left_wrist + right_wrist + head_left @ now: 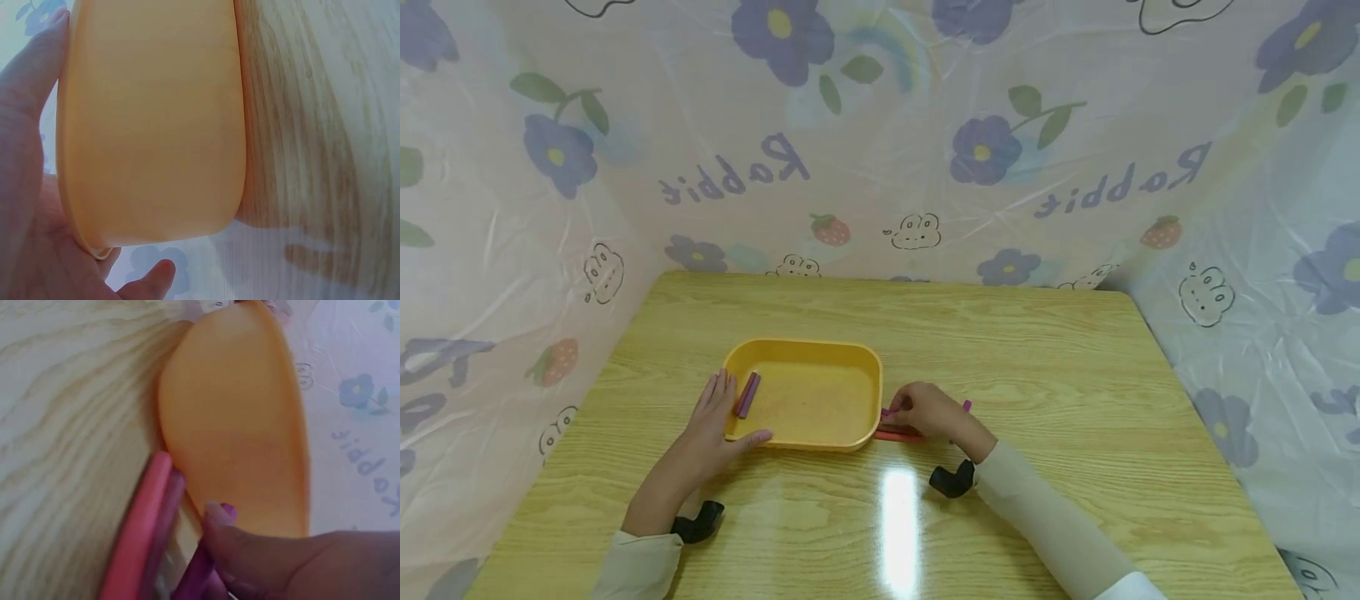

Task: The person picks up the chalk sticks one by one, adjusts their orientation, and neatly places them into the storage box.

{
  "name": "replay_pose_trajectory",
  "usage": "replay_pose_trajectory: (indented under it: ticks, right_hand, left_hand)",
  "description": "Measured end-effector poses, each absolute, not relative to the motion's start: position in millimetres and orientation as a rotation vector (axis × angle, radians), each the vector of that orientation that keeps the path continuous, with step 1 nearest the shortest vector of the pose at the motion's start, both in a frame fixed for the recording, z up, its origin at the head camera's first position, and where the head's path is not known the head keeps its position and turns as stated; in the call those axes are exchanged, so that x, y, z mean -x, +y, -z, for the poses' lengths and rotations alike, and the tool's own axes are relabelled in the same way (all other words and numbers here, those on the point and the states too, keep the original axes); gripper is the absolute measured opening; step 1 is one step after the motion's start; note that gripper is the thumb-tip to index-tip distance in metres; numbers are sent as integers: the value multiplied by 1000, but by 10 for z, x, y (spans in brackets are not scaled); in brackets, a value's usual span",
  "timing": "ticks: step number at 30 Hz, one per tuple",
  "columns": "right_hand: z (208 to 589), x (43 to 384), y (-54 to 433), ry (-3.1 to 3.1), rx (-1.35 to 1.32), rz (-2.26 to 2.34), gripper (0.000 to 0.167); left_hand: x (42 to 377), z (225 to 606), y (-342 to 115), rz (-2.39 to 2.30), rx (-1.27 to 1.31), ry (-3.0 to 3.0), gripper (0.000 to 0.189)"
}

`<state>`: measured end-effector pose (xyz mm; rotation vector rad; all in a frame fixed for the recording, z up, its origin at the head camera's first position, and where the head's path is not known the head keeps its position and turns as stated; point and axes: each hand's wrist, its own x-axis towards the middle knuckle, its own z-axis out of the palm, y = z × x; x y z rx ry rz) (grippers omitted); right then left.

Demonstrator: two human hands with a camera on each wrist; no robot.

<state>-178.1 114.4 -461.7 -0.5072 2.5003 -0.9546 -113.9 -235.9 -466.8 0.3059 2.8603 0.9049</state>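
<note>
A yellow plastic tray stands on the wooden table, with two short purple sticks lying inside near its left wall. Across the tray's front left corner rests my left hand, fingers straight at the left rim and thumb over the front rim. Just outside the right wall, my right hand pinches a purple stick between thumb and fingers. Beside that stick, a red stick and a dark purple stick lie side by side. Parts of these sticks are hidden by the right hand.
Another bright purple stick end shows past the right wrist. A black curved piece is at each wrist, one on the left and one on the right. Printed plastic sheeting surrounds the wooden table.
</note>
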Motion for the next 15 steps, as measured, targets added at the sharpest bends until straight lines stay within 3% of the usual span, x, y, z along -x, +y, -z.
replay_pose_trajectory:
  ticks: [6,15]
  right_hand:
    - [4548,1876,1268,2449,381,1137,18]
    - [4389,1990,1405,2210,102,1631,42]
  left_hand:
    - [1138,4673,-2354,-909,-315,2868,110]
    - [1140,4662,-2354,-908,-312,2860,110]
